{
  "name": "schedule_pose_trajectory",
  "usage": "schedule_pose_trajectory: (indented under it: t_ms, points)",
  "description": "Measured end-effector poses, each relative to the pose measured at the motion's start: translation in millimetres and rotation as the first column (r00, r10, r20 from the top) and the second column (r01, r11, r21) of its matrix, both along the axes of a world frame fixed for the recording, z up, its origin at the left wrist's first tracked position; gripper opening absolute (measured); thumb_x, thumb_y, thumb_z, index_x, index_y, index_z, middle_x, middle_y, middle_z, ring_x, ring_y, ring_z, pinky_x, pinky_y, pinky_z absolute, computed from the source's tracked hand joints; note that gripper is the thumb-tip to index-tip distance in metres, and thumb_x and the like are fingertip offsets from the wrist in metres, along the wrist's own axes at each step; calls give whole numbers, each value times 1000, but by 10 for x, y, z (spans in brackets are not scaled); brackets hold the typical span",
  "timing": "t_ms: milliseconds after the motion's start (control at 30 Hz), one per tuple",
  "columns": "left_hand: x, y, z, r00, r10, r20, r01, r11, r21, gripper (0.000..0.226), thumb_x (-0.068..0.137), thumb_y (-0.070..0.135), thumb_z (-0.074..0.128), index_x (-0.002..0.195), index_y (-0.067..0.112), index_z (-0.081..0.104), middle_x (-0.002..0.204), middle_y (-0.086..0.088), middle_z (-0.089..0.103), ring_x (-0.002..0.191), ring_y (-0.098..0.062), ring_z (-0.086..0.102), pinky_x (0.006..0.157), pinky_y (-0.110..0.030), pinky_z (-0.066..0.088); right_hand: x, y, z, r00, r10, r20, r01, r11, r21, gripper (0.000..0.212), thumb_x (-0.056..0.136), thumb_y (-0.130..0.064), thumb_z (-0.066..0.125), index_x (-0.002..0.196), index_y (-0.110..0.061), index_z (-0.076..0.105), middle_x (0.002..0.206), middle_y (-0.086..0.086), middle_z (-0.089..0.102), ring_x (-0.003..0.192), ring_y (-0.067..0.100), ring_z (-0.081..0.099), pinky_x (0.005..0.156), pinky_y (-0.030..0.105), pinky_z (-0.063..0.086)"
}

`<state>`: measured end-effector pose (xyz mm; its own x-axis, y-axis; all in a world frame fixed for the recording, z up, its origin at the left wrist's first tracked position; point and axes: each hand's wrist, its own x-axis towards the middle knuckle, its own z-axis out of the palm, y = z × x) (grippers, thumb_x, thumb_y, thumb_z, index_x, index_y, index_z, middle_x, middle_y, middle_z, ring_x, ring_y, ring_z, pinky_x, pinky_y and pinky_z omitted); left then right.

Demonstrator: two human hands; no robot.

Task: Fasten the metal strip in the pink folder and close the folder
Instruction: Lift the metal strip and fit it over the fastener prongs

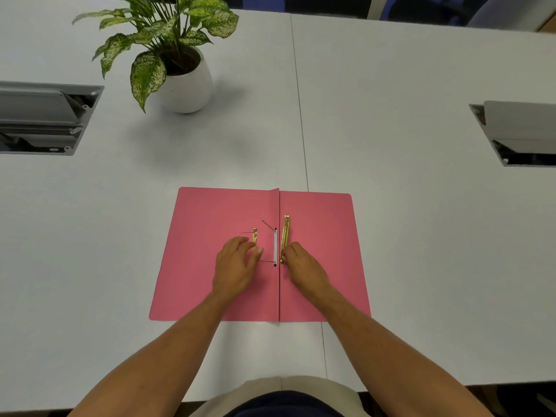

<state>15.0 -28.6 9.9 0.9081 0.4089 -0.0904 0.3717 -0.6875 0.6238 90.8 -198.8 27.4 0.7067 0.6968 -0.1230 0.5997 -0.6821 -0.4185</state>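
Near end of the short gold clip (254, 239) hidden under left fingers (240, 245), both floor boxes (45, 118) cut by frame edges, counter (391, 115) likewise

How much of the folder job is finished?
Done: the pink folder lies open flat on the table. In hand: the right hand touches the long gold strip; the left hand is at a shorter gold piece. Left: fastening the strip and closing the folder.
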Motion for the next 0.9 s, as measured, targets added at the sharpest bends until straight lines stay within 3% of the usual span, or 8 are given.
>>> schedule_pose_trajectory:
  t_ms: [167,300,433,533,633,800,900]
  points:
    - [229,-107,94,998,13,-65,-26,980,-196,35,89,48,54,98,21,75,107,-2,70,109,-24,57,93,-38,44,-79,83,154,998,59,15,-60,997,49,17,94,-4,45,108,-4,54,105,15,55,80,31,55,57,34,32]
    - [250,-144,160,993,48,-111,-100,839,-535,29,90,31,60,73,14,76,76,-5,75,74,-18,64,80,-38,53,-160,103,204,989,138,47,-141,987,71,21,92,-4,48,112,-6,53,107,14,55,81,29,56,57,32,32]
    - [192,-151,228,984,101,-145,-174,702,-691,22,92,17,61,80,2,72,70,-3,70,66,-11,62,75,-31,51,-202,125,168,984,164,75,-171,981,94,20,92,-8,49,112,-10,51,105,11,56,80,27,56,54,33,38]
    - [156,-80,234,972,170,-162,-233,604,-762,18,90,15,63,77,6,71,69,-3,69,64,-12,62,74,-29,48,-226,133,138,1000,25,-5,-24,981,193,21,96,-21,43,113,-13,51,105,9,57,85,25,56,64,40,49]
    - [99,13,218,963,204,-176,-263,568,-780,17,91,15,63,78,7,70,71,-7,63,67,-19,56,73,-31,48,-216,124,110,983,-124,-136,150,968,201,26,97,-21,45,120,-12,52,115,8,57,94,24,58,76,37,48]
    - [12,88,161,963,174,-205,-268,557,-786,17,92,17,61,81,9,71,66,-1,62,56,-7,51,53,-12,42,-189,214,22,963,-88,-254,115,989,96,29,93,-15,51,121,-17,55,114,8,61,100,25,58,85,39,48]
    - [-10,116,116,965,138,-222,-261,541,-799,19,94,18,59,86,6,71,68,-6,62,55,-8,46,47,-13,37,-190,319,20,958,-80,-276,106,991,80,26,92,-20,52,116,-21,61,105,7,64,95,24,58,81,38,49]
